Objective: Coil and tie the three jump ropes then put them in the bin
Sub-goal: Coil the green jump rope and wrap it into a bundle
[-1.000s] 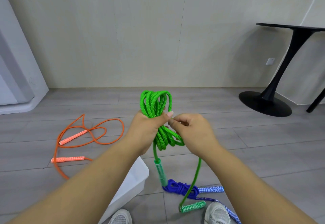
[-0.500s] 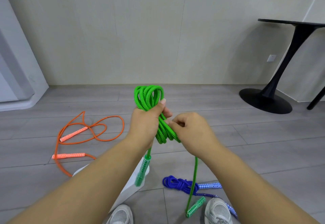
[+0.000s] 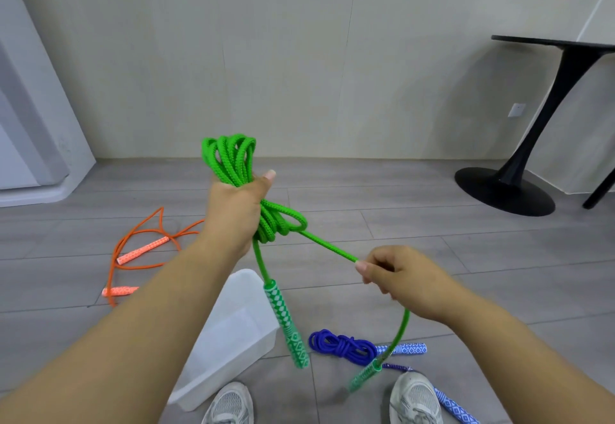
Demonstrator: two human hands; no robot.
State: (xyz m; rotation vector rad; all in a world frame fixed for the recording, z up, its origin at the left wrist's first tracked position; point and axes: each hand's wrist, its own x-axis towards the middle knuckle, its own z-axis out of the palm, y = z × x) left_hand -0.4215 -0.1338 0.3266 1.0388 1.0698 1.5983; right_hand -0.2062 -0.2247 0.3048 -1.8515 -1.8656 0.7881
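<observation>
My left hand (image 3: 233, 210) grips the coiled green jump rope (image 3: 233, 157) around its middle, loops sticking up above the fist. A taut green strand runs from a loose wrap below the fist to my right hand (image 3: 396, 274), which pinches it lower right. Both green handles hang down, one (image 3: 288, 323) over the bin, one (image 3: 364, 375) near my shoe. The white bin (image 3: 233, 340) stands on the floor under my left forearm. The blue rope (image 3: 342, 347) lies coiled by my right shoe. The orange rope (image 3: 139, 250) lies loose on the floor at left.
A black pedestal table (image 3: 506, 187) stands at the right by the wall. A white unit (image 3: 33, 144) occupies the left edge. My two shoes (image 3: 412, 397) are at the bottom. Grey plank floor surrounds everything.
My right hand has moved away from the coil, down and to the right, drawing a green strand taut. The left hand holds the coil a little higher; the handles swing.
</observation>
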